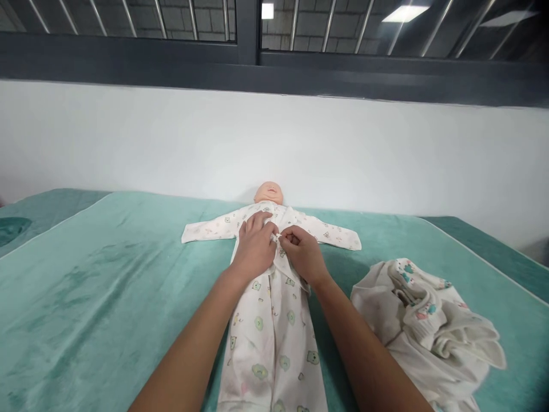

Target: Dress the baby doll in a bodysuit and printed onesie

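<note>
A baby doll [269, 193] lies on its back, head away from me, its arms stretched out sideways in a white printed baby shirt [338, 235]. White baby pants [259, 343] with green animal prints cover its legs. Over the shirt front, my left hand [256, 245] rests on the chest, its thumb and forefinger closed on the cloth near the middle. Close beside it, my right hand [303, 252] pinches the shirt's edge at a small white bit that looks like a tie or fastener. My fingers partly hide that spot.
A crumpled heap of white baby clothes [422, 329] with coloured prints lies to the right of the doll. Everything rests on a green cloth-covered surface [107, 297]. Behind it rises a white wall [180, 143] below a dark-framed barred window [249, 34].
</note>
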### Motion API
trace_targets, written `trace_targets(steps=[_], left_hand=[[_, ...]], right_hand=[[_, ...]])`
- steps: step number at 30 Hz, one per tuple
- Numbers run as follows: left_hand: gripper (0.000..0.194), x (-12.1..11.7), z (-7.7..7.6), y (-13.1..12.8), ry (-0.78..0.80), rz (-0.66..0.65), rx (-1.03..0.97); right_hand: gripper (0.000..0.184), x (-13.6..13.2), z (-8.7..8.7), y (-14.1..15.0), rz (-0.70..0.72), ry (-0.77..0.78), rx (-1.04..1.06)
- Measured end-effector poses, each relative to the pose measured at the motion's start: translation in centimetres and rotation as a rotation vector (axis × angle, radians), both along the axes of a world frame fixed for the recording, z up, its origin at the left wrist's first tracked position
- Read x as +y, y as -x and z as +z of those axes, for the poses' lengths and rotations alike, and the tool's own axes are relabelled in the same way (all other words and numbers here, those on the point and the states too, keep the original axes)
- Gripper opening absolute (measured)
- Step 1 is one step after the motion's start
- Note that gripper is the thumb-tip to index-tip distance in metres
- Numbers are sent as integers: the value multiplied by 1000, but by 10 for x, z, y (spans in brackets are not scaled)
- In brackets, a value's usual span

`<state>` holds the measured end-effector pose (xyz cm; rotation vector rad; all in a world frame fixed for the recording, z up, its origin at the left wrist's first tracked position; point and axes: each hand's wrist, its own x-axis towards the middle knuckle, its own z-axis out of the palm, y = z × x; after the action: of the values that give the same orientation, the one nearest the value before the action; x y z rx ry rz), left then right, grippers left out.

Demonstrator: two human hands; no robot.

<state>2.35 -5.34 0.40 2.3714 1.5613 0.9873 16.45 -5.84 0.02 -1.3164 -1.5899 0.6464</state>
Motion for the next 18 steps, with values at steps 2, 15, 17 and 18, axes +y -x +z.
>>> trace_targets(steps=[2, 15, 17, 18], left_hand=[[23, 1, 1, -2, 16, 11, 5], [29, 3, -3, -2, -7, 5, -95], [29, 3, -3, -2, -11, 6, -102], [29, 3, -3, -2, -11, 3, -106]], right_hand=[[7, 1, -1, 0, -23, -5, -10], [8, 2, 6, -15, 206, 127, 80], [7, 2, 6, -14, 171, 137, 74], [7, 2, 6, -13, 144, 136, 66]])
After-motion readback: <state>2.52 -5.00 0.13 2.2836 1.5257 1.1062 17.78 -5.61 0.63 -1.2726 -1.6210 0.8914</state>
